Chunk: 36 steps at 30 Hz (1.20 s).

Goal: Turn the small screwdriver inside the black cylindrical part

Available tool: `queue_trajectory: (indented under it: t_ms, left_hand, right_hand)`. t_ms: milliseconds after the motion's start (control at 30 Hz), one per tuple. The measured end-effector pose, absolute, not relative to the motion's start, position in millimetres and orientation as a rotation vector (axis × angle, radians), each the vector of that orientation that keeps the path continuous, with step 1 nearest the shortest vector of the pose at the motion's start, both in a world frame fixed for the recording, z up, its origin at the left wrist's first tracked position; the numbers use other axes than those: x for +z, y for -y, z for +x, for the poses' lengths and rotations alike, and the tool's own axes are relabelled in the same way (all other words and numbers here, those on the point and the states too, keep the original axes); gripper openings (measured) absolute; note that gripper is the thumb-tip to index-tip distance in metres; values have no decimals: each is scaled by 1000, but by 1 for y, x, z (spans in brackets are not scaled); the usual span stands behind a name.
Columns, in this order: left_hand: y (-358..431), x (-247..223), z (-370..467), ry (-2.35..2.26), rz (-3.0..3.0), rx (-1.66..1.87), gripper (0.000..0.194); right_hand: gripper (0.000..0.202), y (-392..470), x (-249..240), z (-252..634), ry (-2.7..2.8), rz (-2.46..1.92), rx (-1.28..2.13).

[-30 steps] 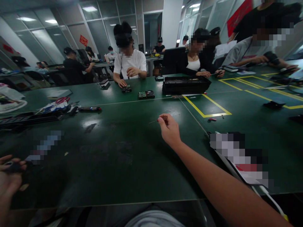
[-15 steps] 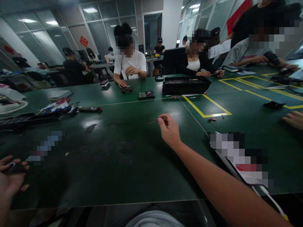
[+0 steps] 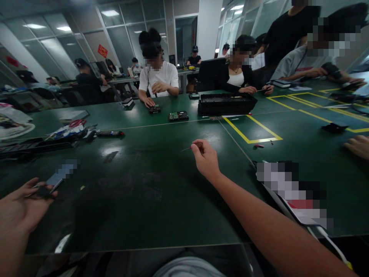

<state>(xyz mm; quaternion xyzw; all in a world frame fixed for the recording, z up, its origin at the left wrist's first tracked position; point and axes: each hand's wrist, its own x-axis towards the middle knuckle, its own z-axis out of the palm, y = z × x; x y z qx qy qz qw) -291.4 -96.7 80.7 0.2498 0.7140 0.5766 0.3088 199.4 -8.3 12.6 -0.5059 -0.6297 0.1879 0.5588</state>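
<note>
At the left edge, my left hand (image 3: 30,206) is turned palm up, its fingers curled about a small dark part (image 3: 44,191) whose kind I cannot make out. Just beyond those fingers lies a bluish, phone-like flat object (image 3: 60,175), partly blurred out. Over the middle of the green table (image 3: 123,223), my right hand (image 3: 206,158) pinches a thin screwdriver (image 3: 186,149). Its slim shaft points left, and the fingers cover most of its handle. The two hands are far apart.
Across the table a person (image 3: 158,79) handles a small device (image 3: 155,109) beside a circuit-board unit (image 3: 178,115). A long black bin (image 3: 227,104) stands to its right. A white-edged device with cables (image 3: 288,204) lies beside my right forearm. Tools and gloves (image 3: 67,129) are piled left.
My left hand has moved right and away from me, further into view, with the dark part in it. My right hand and the screwdriver have hardly moved.
</note>
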Motion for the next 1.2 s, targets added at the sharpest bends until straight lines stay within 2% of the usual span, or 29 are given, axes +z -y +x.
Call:
queue_trajectory:
  t_ms: [100,300,467,667,800,933,1200]
  left_hand:
    - [84,86,-241,-1795,514,1671,39]
    - [44,71,-164,-1490,759,1524,26]
    - [14,55,-92,-1232,1063,1301,49]
    - [-16,34,-12,-1053,1332,1224,48]
    - [-26,8,10,-1075,1444,1226,50]
    - [-23,-13,12,-1173,1849,1141,40]
    - [-18,-18,7,-1188,1952,1079,42]
  right_hand:
    - [25,8,14,199,1498,-1212,446]
    - [29,7,12,199,1525,-1242,468]
    - [29,5,7,200,1515,-1217,448]
    - [31,5,12,202,1490,-1272,462]
    - [28,9,17,201,1482,-1275,394]
    - [24,12,19,199,1455,-1254,400]
    - [19,12,18,196,1203,-999,582]
